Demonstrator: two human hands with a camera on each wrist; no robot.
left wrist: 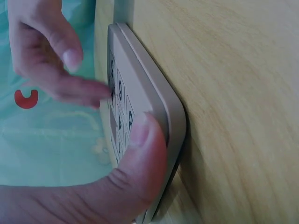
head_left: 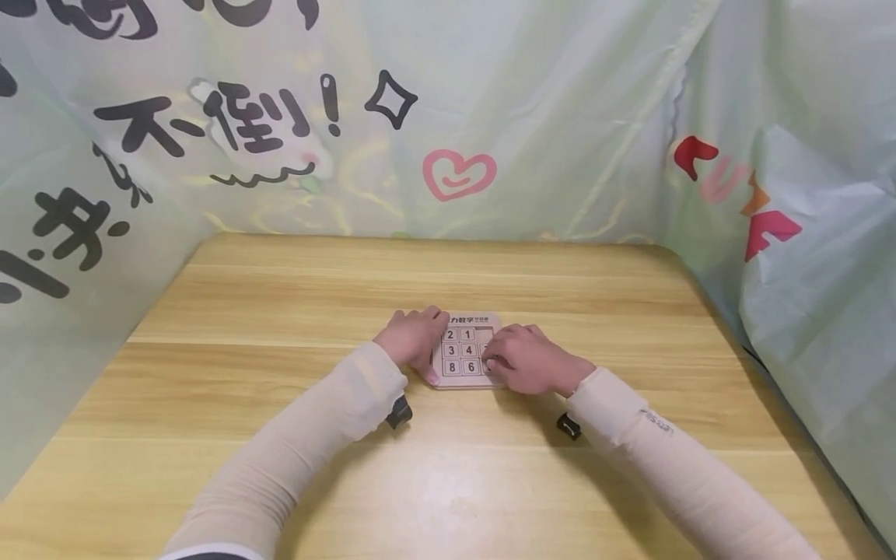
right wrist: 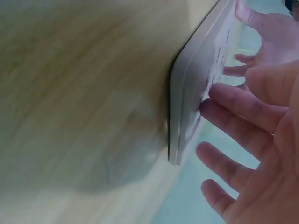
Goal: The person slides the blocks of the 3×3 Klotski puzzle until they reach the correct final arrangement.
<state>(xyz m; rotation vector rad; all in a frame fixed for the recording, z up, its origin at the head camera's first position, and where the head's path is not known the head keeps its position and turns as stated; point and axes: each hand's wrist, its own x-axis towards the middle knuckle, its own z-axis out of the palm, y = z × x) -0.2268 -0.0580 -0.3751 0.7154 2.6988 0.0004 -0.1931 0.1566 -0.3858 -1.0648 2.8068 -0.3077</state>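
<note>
We list: head view bright, tabletop (head_left: 455, 482) glare at six o'clock; wrist views dimmer (right one hazy).

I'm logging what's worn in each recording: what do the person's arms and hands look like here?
The left hand and right hand are bare, without gloves. The left sleeve and right sleeve are long, pale beige and fairly close-fitting. Small dark lettering, too small to read surely, marks the right one near its cuff. A small black device shows at each wrist.
</note>
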